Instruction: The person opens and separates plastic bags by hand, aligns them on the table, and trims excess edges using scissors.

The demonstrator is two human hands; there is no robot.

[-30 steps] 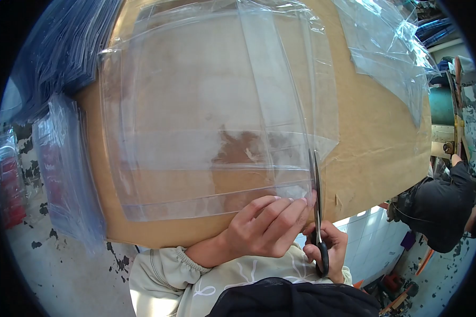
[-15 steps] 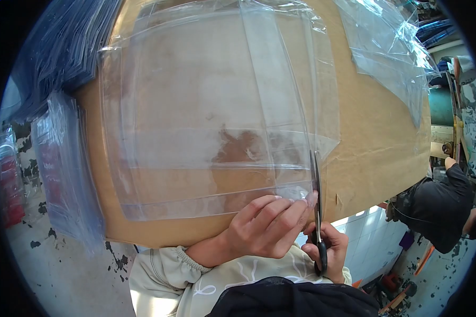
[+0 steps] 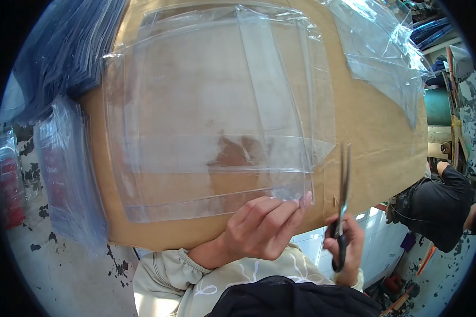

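Note:
A large clear plastic sheet (image 3: 190, 95), layered with folded strips along its edges, lies over the brown cardboard surface (image 3: 375, 153). My left hand (image 3: 264, 224) pinches its near right corner, fingers pressed together on the film. Off to the right of that corner, my right hand (image 3: 348, 240) grips a pair of scissors (image 3: 343, 211) by the black handles. The blades point away from me and look nearly closed, apart from the sheet.
Stacked clear plastic pieces (image 3: 71, 42) fill the far left, with a bundle of plastic bags (image 3: 63, 174) below them. Crumpled clear film (image 3: 381, 47) lies at the far right. A person in dark clothing (image 3: 433, 206) is at the right, beyond the cardboard.
My right hand has moved the scissors rightward, away from the sheet's right edge. My left hand still holds the corner, in nearly the same place.

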